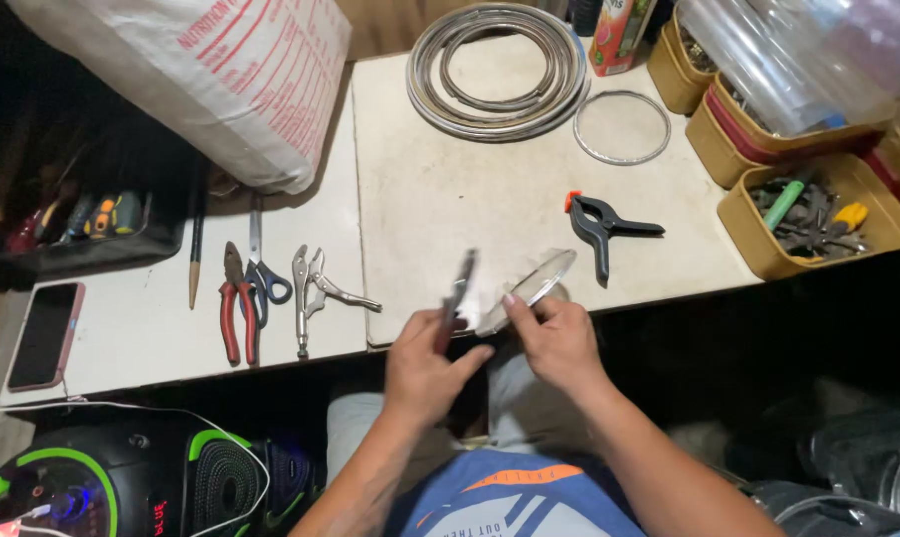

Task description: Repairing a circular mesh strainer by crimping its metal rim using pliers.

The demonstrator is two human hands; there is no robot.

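Head view looks down on a metal ring (530,286), thin and tilted, pinched at its near edge by the right hand (559,338), just over the table's front edge. Touching its left side, the left hand (425,368) is clenched around dark pliers (458,293), whose nose rises beside the ring. Beyond the grip to the right lies a black spring clamp (604,231) with an orange tip. Left of the grip lie locking pliers (316,288), scissors (261,268) and red-handled pliers (237,308). Farther back sit a coil of metal rings (498,70) and a single hoop (621,127). Far left, a white sack (201,80) with red print slumps over the table (450,199); a red and green carton (619,35) stands beyond the coil, and yellow bins (758,249) line the right.
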